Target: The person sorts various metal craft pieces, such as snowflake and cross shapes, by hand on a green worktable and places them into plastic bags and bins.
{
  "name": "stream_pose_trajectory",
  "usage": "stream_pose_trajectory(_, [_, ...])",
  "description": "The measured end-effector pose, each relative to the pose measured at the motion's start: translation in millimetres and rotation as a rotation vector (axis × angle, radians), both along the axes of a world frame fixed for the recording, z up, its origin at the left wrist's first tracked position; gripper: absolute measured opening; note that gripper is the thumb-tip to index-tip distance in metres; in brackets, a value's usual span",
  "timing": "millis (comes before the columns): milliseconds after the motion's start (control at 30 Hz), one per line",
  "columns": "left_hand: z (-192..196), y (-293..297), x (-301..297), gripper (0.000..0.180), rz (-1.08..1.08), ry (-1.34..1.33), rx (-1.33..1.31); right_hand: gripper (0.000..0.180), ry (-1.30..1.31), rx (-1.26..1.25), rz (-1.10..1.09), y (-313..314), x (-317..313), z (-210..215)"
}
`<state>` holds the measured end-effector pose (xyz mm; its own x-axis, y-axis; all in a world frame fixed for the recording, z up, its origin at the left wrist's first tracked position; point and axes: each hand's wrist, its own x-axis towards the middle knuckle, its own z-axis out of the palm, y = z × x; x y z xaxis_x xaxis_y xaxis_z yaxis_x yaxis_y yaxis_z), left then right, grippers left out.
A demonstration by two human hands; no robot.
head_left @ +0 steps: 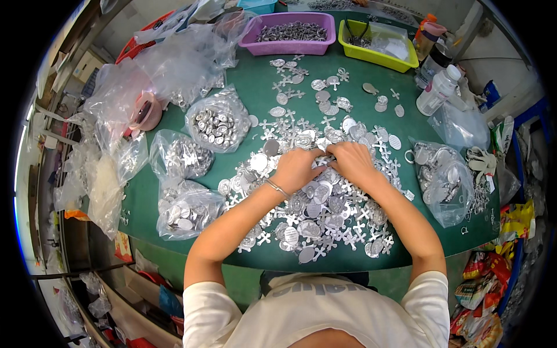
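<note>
Head view: silver-coloured metal pieces are spread over a green tabletop [255,72] and are worked by two bare hands. A dense pile [336,203] is formed of oval discs [306,255] and small crosses [264,237]; it is located at the centre of the table, between and beneath the forearms, and is extended beyond the fingers. The left hand [299,169] and the right hand [353,164] are brought close together over the upper part of the pile, with the fingers of both bent inward and the fingertips nearly met. Whether a piece is pinched between them cannot be told, the fingertips being partly hidden and small. A silver bracelet [277,188] is worn on the left wrist. Farther up the table, loose discs and crosses are scattered in front of a purple tray [290,50], which is filled with small metal parts, and a yellow-green tray [377,57], in which dark-handled pliers are placed. To the left, three clear bags of metal pieces are ranged: an upper bag [217,123], a middle bag [184,156] and a lower bag [188,210]. To the right, another filled bag [444,182] is set near the table's edge, and a white bottle [439,91] is stood beyond it.
</note>
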<state>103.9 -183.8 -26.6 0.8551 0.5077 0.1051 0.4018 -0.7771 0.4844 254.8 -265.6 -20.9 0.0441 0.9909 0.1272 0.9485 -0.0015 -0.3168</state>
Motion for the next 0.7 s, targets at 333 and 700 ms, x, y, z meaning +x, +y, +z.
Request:
stream_pose_trajectory(333, [-9, 10, 1, 0.024, 0.259, 0.1, 0.137, 0.025, -0.173, -0.071, 0.084, 10, 9, 4])
stream_pose_trajectory(700, [-4, 22, -11, 0.024, 0.318, 0.0, 0.158, 0.009, -0.297, 0.007, 0.144, 9, 1, -12])
